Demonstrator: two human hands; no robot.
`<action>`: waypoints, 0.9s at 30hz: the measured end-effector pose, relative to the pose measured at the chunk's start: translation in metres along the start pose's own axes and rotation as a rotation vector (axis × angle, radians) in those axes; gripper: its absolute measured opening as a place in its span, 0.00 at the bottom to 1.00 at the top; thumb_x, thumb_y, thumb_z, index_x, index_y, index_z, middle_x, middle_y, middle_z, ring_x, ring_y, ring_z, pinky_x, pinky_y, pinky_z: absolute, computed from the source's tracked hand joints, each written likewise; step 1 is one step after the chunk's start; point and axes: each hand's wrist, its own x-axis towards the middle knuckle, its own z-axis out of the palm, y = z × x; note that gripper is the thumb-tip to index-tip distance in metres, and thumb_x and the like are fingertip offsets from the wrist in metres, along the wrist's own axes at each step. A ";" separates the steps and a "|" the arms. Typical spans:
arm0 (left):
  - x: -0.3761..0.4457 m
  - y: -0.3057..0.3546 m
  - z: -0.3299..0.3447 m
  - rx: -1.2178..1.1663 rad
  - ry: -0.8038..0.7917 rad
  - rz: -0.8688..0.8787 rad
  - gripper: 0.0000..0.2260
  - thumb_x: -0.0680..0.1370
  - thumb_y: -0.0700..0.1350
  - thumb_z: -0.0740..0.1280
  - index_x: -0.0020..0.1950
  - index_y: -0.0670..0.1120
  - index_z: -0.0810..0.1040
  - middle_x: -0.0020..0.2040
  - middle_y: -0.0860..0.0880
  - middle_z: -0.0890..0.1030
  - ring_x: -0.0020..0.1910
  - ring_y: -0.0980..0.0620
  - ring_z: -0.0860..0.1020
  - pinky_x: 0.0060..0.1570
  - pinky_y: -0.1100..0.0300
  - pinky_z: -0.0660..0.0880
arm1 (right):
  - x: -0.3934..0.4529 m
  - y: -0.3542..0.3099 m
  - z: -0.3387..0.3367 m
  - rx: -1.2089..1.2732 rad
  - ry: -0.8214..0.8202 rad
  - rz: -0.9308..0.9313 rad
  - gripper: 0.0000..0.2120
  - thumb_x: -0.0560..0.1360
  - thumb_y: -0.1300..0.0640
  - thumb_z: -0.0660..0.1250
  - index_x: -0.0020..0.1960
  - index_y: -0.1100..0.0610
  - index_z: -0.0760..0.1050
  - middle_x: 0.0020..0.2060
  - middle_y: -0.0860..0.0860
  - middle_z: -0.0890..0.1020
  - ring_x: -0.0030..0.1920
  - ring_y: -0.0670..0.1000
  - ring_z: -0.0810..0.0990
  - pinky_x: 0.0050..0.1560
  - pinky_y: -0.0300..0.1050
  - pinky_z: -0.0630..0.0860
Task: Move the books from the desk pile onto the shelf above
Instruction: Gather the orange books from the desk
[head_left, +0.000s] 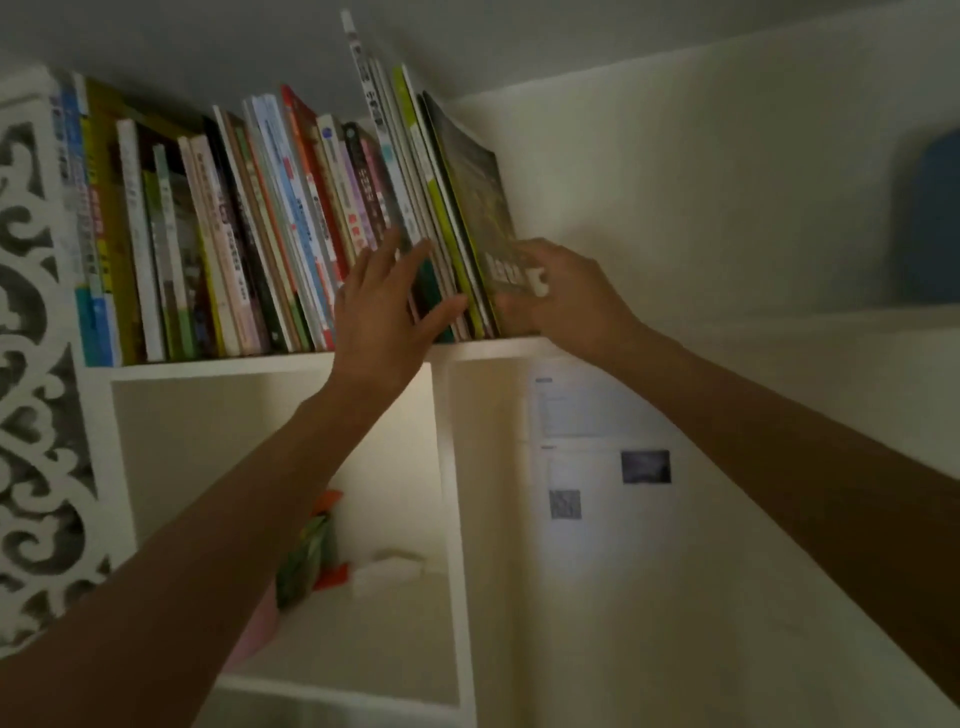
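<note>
books (270, 228) stand in a row on the shelf (218, 366); left hand (384, 312) presses their spines, fingers straight; right hand (566, 291) grips the dark end book (478, 197).

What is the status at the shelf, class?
Left hand flat against the book row. Right hand grips dark end book. Book on shelf, leaning. Nothing blocking.

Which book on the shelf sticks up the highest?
The thin white book right of the row's middle. Its top pokes well above every other book, reaching towards the ceiling. It leans left like its neighbours, just above the left hand.
</note>
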 end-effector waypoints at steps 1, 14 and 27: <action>-0.014 0.007 0.002 -0.070 0.030 0.054 0.27 0.76 0.58 0.64 0.71 0.47 0.67 0.75 0.45 0.61 0.73 0.45 0.58 0.72 0.50 0.54 | -0.015 -0.001 -0.007 0.039 0.050 0.015 0.24 0.74 0.57 0.69 0.68 0.56 0.69 0.59 0.49 0.75 0.56 0.46 0.73 0.50 0.30 0.69; -0.285 0.149 0.150 -0.710 -0.697 -0.001 0.14 0.75 0.48 0.66 0.58 0.45 0.79 0.56 0.51 0.79 0.58 0.51 0.76 0.61 0.59 0.68 | -0.377 0.091 -0.066 -0.175 -0.132 0.636 0.15 0.74 0.65 0.67 0.60 0.59 0.75 0.57 0.55 0.78 0.54 0.50 0.76 0.54 0.37 0.71; -0.489 0.277 0.307 -0.685 -1.504 -0.309 0.12 0.77 0.43 0.66 0.61 0.44 0.76 0.62 0.47 0.76 0.56 0.53 0.74 0.51 0.67 0.66 | -0.658 0.197 -0.148 -0.149 -0.334 1.521 0.13 0.76 0.65 0.62 0.61 0.61 0.73 0.56 0.54 0.75 0.53 0.51 0.74 0.39 0.26 0.67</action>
